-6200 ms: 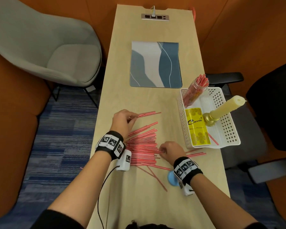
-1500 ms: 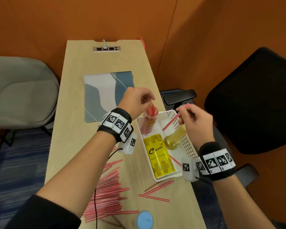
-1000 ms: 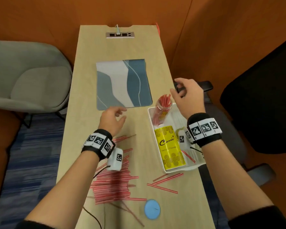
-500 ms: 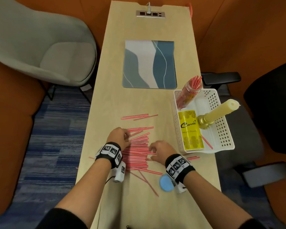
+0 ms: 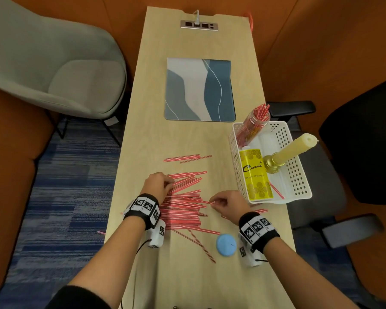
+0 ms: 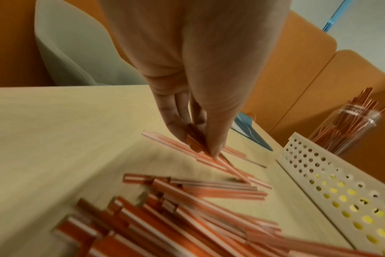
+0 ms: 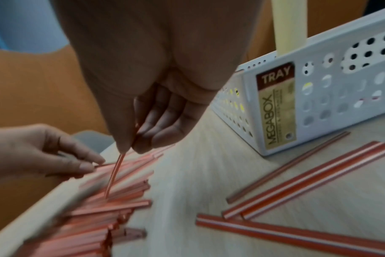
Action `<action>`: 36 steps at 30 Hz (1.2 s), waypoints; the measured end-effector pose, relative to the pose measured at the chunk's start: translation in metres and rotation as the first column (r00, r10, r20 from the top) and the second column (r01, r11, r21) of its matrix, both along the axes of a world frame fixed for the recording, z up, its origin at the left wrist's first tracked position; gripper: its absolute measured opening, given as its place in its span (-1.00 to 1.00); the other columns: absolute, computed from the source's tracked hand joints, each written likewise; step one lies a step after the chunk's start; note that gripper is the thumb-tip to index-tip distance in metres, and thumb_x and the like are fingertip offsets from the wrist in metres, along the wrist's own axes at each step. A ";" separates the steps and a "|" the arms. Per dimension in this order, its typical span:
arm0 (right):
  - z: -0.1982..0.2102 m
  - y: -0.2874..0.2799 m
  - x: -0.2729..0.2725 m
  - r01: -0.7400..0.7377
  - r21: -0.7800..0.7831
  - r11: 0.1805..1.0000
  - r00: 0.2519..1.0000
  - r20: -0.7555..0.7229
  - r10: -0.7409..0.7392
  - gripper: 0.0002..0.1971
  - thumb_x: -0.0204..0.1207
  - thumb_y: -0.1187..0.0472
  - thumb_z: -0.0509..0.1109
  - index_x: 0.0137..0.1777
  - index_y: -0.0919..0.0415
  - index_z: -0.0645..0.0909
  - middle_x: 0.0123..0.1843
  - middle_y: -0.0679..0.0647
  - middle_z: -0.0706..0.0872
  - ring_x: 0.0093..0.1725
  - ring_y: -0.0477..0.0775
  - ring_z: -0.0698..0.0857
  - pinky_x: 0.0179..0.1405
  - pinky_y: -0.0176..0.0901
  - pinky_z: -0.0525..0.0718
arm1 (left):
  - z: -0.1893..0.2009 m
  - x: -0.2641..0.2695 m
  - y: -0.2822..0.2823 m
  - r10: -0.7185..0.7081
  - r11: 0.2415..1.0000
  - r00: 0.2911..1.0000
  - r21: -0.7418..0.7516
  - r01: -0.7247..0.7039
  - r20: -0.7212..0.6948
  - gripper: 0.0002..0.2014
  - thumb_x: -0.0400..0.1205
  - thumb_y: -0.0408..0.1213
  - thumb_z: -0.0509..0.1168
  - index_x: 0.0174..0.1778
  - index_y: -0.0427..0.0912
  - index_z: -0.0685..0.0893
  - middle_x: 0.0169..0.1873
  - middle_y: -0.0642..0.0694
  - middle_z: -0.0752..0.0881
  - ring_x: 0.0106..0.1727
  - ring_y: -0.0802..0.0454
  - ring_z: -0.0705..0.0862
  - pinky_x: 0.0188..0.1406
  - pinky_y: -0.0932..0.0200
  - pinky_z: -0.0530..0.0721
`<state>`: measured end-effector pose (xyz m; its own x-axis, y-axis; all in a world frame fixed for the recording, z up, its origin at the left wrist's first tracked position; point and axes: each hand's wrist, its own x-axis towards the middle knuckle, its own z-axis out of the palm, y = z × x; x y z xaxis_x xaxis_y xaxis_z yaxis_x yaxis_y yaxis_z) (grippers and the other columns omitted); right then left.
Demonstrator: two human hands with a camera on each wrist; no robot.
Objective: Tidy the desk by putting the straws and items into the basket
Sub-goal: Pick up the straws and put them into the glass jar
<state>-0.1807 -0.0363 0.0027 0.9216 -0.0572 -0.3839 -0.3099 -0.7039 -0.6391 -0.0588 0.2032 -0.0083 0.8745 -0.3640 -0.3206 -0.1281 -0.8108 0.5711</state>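
From my remote station, I watched the left hand (image 5: 157, 185) pinch a few thin red-and-white striped plastic straws (image 5: 183, 208) from the pile on the pale wooden desk (image 5: 143, 141), while the right hand (image 5: 228, 206) pinched a single straw (image 7: 114, 173) between thumb and fingers, beside the white perforated plastic basket (image 5: 299, 175).

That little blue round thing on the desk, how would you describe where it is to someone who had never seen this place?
Start at the white perforated basket on the desk's right edge, then come toward the person, past the heap of red-and-white straws. The blue disc lies flat on the wood just beside the right wrist's band. It is the only blue, round item among long thin red sticks.
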 end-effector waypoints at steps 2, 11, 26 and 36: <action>0.015 -0.004 -0.001 0.115 0.123 0.986 0.993 0.006 -0.116 -0.89 0.39 0.31 0.63 -0.16 0.10 0.81 -0.29 0.00 0.78 -0.35 -0.22 0.63 -0.21 -0.46 0.62 | 0.007 0.003 0.000 0.012 0.999 1.000 -0.053 -0.012 -0.003 -0.86 0.55 -0.27 0.51 0.00 -0.05 0.86 -0.15 0.06 0.75 -0.15 0.12 0.69 -0.02 0.24 0.65; 0.121 -0.053 0.041 0.283 0.317 0.905 0.853 0.347 -0.389 -0.88 0.55 0.21 0.52 -0.01 0.24 0.81 -0.21 0.10 0.81 -0.28 0.06 0.74 -0.17 -0.11 0.77 | 0.051 0.023 -0.030 0.070 0.936 0.994 -0.351 -0.038 0.079 -0.81 0.43 -0.45 0.56 -0.20 -0.05 0.85 -0.36 0.04 0.80 -0.30 0.15 0.76 -0.14 0.31 0.75; 0.163 -0.145 0.140 0.444 -0.111 0.889 0.706 0.654 -0.272 -0.80 0.61 0.12 0.42 0.15 0.14 0.76 -0.09 -0.02 0.74 -0.16 -0.07 0.66 0.07 -0.03 0.71 | 0.128 0.067 -0.098 0.050 0.892 0.970 -0.448 0.063 0.238 -0.85 0.50 -0.26 0.56 -0.05 -0.02 0.81 -0.39 0.11 0.80 -0.29 0.20 0.77 -0.04 0.18 0.79; 0.110 -0.119 0.074 0.430 0.066 0.900 0.820 0.388 -0.420 -0.87 0.59 0.04 0.43 -0.17 -0.02 0.71 -0.38 -0.11 0.65 -0.42 -0.18 0.54 -0.33 -0.26 0.57 | 0.216 0.106 -0.222 -0.013 0.733 0.898 -0.606 0.308 0.439 -0.90 0.54 -0.27 0.53 -0.08 -0.19 0.85 -0.26 -0.03 0.81 -0.26 0.09 0.75 -0.16 0.20 0.76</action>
<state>-0.1071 -0.1551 0.1127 0.8762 -0.4819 0.0008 -0.3161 -0.5759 -0.7540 0.0468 -0.0184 0.2081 0.7742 -0.4966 0.3924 -0.5439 -0.2049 0.8138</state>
